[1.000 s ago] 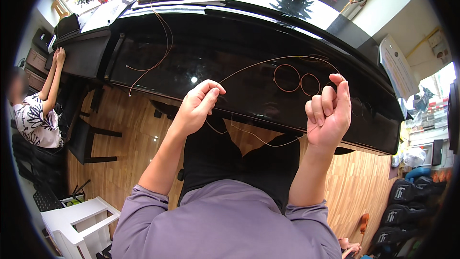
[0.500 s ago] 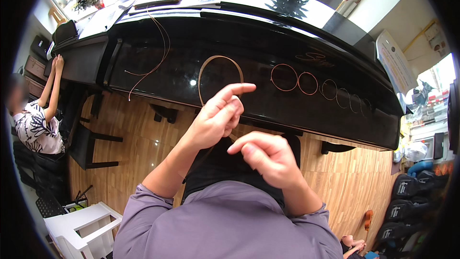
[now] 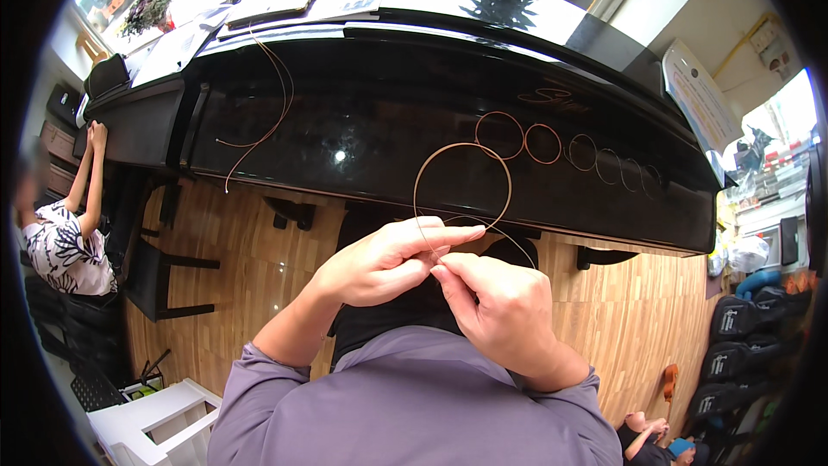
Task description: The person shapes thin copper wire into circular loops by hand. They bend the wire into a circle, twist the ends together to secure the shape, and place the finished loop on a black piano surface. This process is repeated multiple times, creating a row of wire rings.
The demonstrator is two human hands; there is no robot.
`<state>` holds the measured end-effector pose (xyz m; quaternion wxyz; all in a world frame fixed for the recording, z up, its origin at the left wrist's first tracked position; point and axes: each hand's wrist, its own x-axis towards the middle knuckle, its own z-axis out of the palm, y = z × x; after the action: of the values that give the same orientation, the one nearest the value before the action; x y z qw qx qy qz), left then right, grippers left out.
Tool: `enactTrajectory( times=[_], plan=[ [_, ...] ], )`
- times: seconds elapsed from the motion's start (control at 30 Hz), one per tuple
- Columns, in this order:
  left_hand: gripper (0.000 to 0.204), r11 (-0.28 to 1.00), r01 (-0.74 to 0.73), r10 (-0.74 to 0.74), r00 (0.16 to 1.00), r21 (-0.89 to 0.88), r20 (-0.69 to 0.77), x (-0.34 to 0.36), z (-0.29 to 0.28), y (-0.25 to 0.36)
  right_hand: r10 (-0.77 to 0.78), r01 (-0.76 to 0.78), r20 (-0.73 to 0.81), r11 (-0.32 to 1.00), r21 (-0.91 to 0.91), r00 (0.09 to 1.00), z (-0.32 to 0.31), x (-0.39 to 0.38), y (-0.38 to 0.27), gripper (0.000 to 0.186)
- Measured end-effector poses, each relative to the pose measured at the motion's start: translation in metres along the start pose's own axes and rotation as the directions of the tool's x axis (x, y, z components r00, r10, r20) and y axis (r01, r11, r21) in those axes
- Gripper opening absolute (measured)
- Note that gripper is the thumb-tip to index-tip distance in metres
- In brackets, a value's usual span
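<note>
- The copper-coloured wire [image 3: 462, 174] is bent into one round loop standing above my hands, in front of the piano's dark front panel; its two ends cross and run down to my fingertips.
- My left hand [image 3: 384, 261] pinches the wire where the loop closes: forefinger stretched out toward 3 o'clock, thumb pressed under it, the other fingers curled in.
- My right hand [image 3: 496, 306] sits touching the left at its 4 o'clock, thumb and forefinger closed on the same crossing point, remaining fingers folded.
- A loose tail of the wire runs off from the pinch toward 4 o'clock, over the back of my right hand.
- At 1 o'clock from the loop, a row of smaller wire coils [image 3: 569, 148] lies against the black piano [image 3: 362, 103], well apart from my hands.
- At 10 o'clock, a second long wire [image 3: 269, 103] hangs from the piano top down its front.
- On the piano top at 11 o'clock lie papers [image 3: 285, 0].
- At 9 o'clock, far left, another person [image 3: 65, 233] in a patterned top reaches up to the piano's end.
- A white stool [image 3: 147, 418] stands at 7 o'clock on the wooden floor [image 3: 241, 293].
</note>
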<state>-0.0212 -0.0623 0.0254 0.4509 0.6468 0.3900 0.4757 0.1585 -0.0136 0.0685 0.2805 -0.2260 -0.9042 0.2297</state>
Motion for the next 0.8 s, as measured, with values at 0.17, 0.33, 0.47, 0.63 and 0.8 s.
enactTrajectory(
  times=[0.17,0.33,0.47,0.63,0.8],
  plan=[
    [0.030,0.991,0.012,-0.030,0.991,-0.137,-0.133,-0.004,0.006,-0.003,0.022,0.005,0.132,0.980,-0.201,0.991,0.001,-0.003,0.002,0.016],
    [0.019,0.957,0.127,-0.197,0.945,-0.262,-0.260,-0.006,0.001,-0.003,0.049,-0.002,0.198,0.974,-0.227,0.979,-0.004,-0.005,-0.001,0.016],
    [0.012,0.928,0.092,-0.200,0.941,-0.362,-0.274,-0.008,-0.002,0.001,-0.047,0.074,0.137,0.977,-0.199,0.989,-0.022,-0.004,-0.006,0.014],
    [0.009,0.820,0.072,-0.205,0.963,-0.568,-0.173,-0.016,-0.005,0.017,-0.266,0.259,0.083,0.962,0.080,0.961,-0.030,-0.002,-0.013,0.025],
    [0.010,0.799,-0.087,-0.064,0.971,-0.596,-0.229,-0.037,-0.017,0.030,-0.322,0.205,0.173,0.851,0.483,0.931,-0.008,-0.006,-0.023,0.033]
  ],
)
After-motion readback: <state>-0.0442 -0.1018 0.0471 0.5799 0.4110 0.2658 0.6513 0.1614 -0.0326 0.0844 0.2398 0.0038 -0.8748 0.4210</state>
